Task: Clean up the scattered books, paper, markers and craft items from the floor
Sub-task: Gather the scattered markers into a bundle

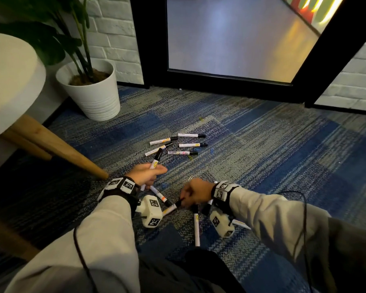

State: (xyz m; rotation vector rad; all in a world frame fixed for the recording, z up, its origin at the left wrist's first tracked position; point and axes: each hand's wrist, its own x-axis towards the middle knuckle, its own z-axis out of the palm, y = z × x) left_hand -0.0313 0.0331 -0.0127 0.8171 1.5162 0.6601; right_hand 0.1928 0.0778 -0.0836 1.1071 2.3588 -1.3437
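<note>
My left hand [145,173] grips a white marker with a black cap [156,160], its cap end pointing up and away. My right hand [195,192] is low on the carpet and pinches the black cap of another white marker [171,207]. More white markers lie close by: one [160,194] under my left hand, one [196,226] below my right hand. Several markers [178,144] lie in a loose group farther out on the carpet. Small paper clips [191,158] are scattered among them.
A white pot with a green plant [93,92] stands at the back left. A round white table [11,81] with slanted wooden legs [57,148] is on the left. A black-framed glass door [230,77] stands behind. The floor is blue and grey carpet [273,155].
</note>
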